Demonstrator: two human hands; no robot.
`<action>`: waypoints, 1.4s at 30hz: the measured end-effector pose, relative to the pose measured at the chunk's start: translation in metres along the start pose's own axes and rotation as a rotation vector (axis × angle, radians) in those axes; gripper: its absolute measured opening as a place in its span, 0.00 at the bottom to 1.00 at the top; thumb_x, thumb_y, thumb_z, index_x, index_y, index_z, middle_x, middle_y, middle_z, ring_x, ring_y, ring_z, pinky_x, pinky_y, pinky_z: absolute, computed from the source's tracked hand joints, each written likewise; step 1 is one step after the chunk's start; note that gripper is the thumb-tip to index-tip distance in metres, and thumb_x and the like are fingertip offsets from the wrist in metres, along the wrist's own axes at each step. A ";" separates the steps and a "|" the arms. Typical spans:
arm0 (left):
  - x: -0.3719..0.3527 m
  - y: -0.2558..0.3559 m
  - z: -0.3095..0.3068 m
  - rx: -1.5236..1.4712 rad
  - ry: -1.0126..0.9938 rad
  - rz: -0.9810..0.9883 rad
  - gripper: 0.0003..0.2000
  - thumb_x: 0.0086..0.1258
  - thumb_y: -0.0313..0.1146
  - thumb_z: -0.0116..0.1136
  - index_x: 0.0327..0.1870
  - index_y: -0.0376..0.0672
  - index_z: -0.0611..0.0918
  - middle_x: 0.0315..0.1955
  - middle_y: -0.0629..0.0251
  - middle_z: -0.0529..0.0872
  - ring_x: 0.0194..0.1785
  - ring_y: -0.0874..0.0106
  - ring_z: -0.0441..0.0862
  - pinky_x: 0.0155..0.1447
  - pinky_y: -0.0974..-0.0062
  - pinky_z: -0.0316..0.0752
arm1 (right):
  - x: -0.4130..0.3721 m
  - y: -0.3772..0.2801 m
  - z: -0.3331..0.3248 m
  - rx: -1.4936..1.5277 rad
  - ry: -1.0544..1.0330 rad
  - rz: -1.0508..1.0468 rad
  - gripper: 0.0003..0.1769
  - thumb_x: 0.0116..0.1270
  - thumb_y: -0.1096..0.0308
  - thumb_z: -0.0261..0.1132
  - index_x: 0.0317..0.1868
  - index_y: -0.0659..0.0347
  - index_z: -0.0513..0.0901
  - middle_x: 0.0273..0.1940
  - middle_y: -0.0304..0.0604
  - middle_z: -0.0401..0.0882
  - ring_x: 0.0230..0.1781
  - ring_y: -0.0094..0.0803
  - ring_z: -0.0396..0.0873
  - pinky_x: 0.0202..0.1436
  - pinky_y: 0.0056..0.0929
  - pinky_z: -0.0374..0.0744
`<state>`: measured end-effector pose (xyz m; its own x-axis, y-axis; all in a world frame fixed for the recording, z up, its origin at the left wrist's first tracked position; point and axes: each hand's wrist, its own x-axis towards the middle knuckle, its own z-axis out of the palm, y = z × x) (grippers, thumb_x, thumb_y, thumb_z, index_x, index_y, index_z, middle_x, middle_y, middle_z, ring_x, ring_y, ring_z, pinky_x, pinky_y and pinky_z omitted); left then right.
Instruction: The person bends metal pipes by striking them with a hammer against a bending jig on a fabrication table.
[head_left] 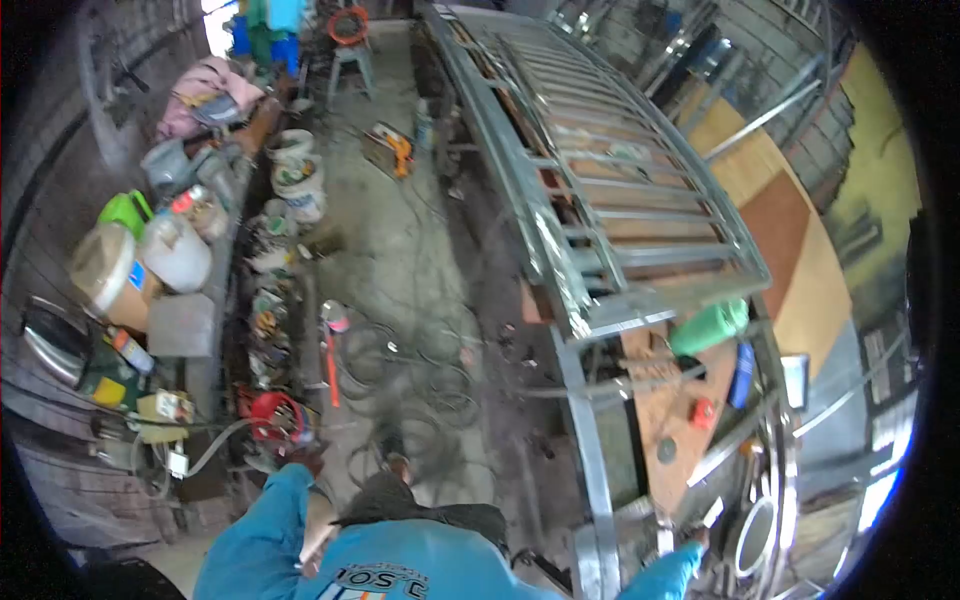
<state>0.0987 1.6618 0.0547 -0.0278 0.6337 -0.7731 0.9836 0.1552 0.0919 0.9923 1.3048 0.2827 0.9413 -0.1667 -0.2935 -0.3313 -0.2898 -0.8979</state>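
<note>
My left hand point(303, 459) reaches down at the lower left, right by a red container point(272, 412) filled with small items. Its fingers are dark and blurred against the clutter. My right hand point(699, 540) is at the lower right, close to the metal bars of the workbench, and only a small part of it shows past the blue sleeve. Near it are a pale strip point(713, 513) and a round white-rimmed container point(755, 536). I cannot tell whether either hand holds anything.
A welded metal frame point(640, 215) lies along the bench at right. Beside it are a green bottle point(710, 328), a blue object point(742, 375) and a small red object point(703, 412). Looped cables point(440, 395) and an orange power tool point(393, 150) lie on the floor. Buckets point(115, 270) crowd the left shelf.
</note>
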 end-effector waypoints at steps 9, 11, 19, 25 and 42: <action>0.025 0.114 -0.138 -0.329 0.422 0.040 0.28 0.60 0.56 0.52 0.48 0.39 0.82 0.44 0.45 0.83 0.50 0.50 0.80 0.54 0.59 0.75 | -0.148 -0.072 0.051 0.578 -0.003 -0.275 0.24 0.61 0.55 0.64 0.58 0.49 0.78 0.35 0.46 0.77 0.39 0.38 0.73 0.48 0.47 0.72; 0.018 0.133 -0.134 -0.463 0.333 0.085 0.28 0.61 0.57 0.52 0.48 0.39 0.82 0.45 0.45 0.83 0.50 0.50 0.80 0.54 0.59 0.75 | -0.180 -0.090 0.068 0.779 -0.171 -0.282 0.26 0.61 0.54 0.65 0.60 0.48 0.77 0.36 0.45 0.77 0.41 0.38 0.73 0.52 0.48 0.72; -0.039 0.231 -0.218 -0.765 0.488 0.362 0.26 0.61 0.55 0.59 0.49 0.41 0.81 0.28 0.57 0.85 0.35 0.63 0.82 0.43 0.67 0.76 | -0.345 -0.163 0.208 0.501 -0.998 -0.441 0.16 0.65 0.69 0.60 0.51 0.62 0.71 0.35 0.41 0.73 0.29 0.31 0.74 0.31 0.28 0.76; -0.043 0.254 -0.345 -1.034 0.627 0.575 0.21 0.65 0.45 0.59 0.51 0.38 0.79 0.41 0.52 0.84 0.46 0.61 0.82 0.50 0.68 0.74 | -0.516 -0.180 0.366 0.045 -1.430 -0.228 0.08 0.61 0.79 0.53 0.42 0.68 0.72 0.33 0.49 0.77 0.30 0.37 0.80 0.40 0.33 0.81; 0.073 0.166 -0.676 -0.970 0.856 0.614 0.17 0.63 0.40 0.63 0.48 0.40 0.80 0.39 0.52 0.85 0.44 0.56 0.83 0.48 0.66 0.76 | -0.790 -0.231 0.786 -0.485 -1.774 -0.364 0.13 0.70 0.62 0.60 0.32 0.62 0.72 0.22 0.37 0.72 0.20 0.23 0.71 0.23 0.26 0.71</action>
<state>0.1396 2.2463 0.4377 -0.0905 0.9883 0.1227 0.3803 -0.0796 0.9214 0.3761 2.2443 0.4646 -0.1816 0.9093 -0.3745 0.1871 -0.3419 -0.9209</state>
